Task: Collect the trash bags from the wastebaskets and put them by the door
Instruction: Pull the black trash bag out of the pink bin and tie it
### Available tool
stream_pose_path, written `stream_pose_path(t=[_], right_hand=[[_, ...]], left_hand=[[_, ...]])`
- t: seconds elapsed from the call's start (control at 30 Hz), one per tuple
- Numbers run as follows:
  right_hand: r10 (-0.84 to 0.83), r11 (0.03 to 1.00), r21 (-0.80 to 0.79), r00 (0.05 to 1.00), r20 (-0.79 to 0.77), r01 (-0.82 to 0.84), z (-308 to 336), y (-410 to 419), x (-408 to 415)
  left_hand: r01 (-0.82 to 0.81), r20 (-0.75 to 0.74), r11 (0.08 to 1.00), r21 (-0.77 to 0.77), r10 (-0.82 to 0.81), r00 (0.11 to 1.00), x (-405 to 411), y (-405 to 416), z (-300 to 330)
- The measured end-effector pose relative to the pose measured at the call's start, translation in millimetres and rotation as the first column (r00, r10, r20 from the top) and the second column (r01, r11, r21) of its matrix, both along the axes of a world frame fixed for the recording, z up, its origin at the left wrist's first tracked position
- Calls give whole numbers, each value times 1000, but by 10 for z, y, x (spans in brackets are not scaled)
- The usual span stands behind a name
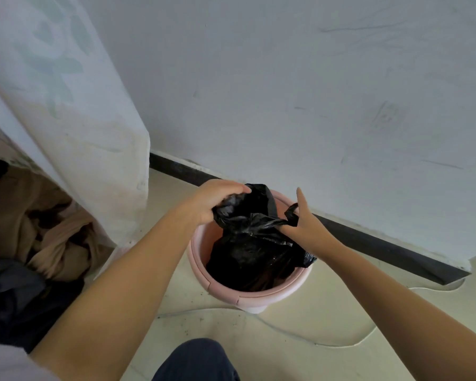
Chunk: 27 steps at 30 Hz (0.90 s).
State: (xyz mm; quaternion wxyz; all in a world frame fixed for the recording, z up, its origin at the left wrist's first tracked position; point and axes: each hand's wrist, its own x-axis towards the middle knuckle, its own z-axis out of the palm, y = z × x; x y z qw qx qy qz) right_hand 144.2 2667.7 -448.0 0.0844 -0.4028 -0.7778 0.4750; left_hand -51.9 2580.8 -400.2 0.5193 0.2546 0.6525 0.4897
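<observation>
Black plastic trash bag (254, 237) sits inside the pink wastebasket (248, 294) at lower centre, left hand (213, 202) and right hand (304, 225) each gripping its gathered top, probably tying before lifting it out.

The trash bag (248, 243) I'm handling is glossy black, the wastebasket (259, 298) pale pink. Left, the curtain (66, 92) is white with faint green leaves; the far wall (286, 78) is white, its baseboard (382, 243) black.
</observation>
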Motion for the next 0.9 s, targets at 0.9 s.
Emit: stream_pose_path(t=[0.9], right_hand=[[-185, 981, -8, 921, -343, 194, 893, -1, -479]], left_hand=[[-555, -236, 724, -410, 504, 831, 170, -635, -1031]])
